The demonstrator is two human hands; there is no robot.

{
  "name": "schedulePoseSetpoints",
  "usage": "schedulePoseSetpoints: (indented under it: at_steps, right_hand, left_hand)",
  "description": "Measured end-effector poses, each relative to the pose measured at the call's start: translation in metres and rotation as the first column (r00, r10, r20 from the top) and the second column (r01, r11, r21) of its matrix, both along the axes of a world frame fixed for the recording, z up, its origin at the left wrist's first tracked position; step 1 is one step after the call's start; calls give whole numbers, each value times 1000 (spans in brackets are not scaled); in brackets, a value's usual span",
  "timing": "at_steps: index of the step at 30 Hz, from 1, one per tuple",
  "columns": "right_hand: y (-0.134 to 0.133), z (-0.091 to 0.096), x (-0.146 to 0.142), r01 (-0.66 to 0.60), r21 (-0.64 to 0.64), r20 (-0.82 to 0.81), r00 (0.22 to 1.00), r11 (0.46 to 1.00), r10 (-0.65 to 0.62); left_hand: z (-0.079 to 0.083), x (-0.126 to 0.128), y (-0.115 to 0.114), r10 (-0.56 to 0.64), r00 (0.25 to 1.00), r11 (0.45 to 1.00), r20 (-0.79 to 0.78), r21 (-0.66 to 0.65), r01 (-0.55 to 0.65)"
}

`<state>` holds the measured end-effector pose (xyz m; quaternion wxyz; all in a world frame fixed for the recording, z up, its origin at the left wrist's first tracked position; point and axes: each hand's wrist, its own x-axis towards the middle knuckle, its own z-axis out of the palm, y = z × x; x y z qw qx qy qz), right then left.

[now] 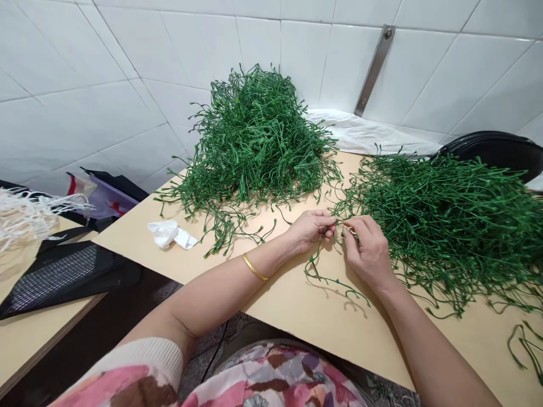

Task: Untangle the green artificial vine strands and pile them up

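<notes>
My left hand [313,229] is closed in a pinch on a thin green plastic-looking stem [316,274], whose branched end hangs in a curve over the table. Close beside it, my right hand [369,246] has its thumb and forefinger pinched together at the same spot, with a bit of green between them. A small beige patch [340,232] shows between the two hands; what it is I cannot make out. To the right of my hands lies a wide heap of similar green stems [462,220], and a taller heap of stems [258,135] rises behind them.
The pale tan table [271,299] meets a white tiled wall [203,45] with a metal strip [375,70]. A crumpled white tissue [172,233] lies at left. White plastic lies along the wall, near a black rounded object [492,150]. White strands [34,215] lie on another surface.
</notes>
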<state>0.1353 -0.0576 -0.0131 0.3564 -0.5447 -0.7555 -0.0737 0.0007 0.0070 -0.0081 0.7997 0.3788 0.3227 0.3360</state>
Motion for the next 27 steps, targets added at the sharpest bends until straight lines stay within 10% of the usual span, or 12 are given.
schedulePoseSetpoints:
  at_steps: [27]
  right_hand:
    - [6,3,-8,-67,-307,-514,851,949,-106]
  left_hand:
    - [-3,2,-3,-52,980,995,192,-69,67]
